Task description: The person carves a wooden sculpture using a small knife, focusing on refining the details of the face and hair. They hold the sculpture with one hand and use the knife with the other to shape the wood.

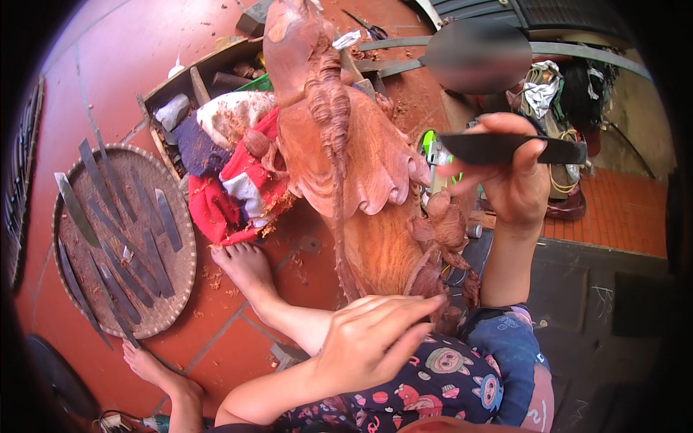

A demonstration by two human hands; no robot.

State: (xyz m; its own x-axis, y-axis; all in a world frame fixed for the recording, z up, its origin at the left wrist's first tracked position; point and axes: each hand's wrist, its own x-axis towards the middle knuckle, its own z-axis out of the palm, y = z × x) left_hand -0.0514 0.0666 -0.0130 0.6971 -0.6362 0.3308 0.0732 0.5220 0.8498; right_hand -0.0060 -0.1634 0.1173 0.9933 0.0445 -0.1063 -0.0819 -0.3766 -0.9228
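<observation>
Head view: a round woven tray (180, 278) of chisels (108, 231) lies on the floor. The left hand (375, 339) rests with fingers together on the carved wooden figure (346, 159) in the lap – keep it braced. The right hand (516, 180) pinches a dark blade (505, 148), raised – lower it gently.

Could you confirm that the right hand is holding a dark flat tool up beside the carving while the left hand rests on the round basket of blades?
Not quite: in the head view the left hand rests on the carving's lower end, not on the basket. The right hand does hold the dark flat tool up beside it.
</observation>
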